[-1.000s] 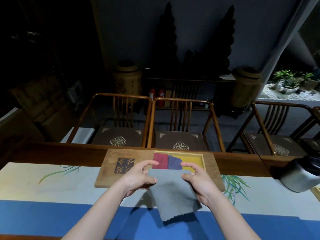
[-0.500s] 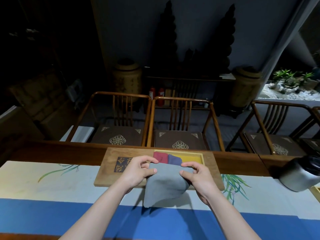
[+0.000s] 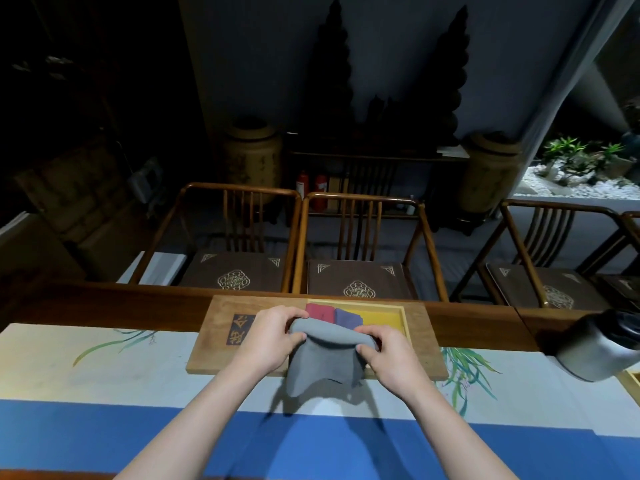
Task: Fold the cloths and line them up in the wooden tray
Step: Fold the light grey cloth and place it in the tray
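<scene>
head view: both hands hold a grey cloth (image 3: 323,362) just above the near edge of the wooden tray (image 3: 221,341) on the worktop (image 3: 69,358). left hand (image 3: 268,339) pinches the cloth's upper left edge between thumb and curled fingers; right hand (image 3: 388,355) pinches the upper right edge the same way. the cloth's top bulges up between them and its lower part hangs in uneven points. a folded red cloth (image 3: 320,311) and a purple cloth (image 3: 348,317) lie side by side (touching) in the tray's yellow-lined recess (image 3: 384,317), behind the hands.
</scene>
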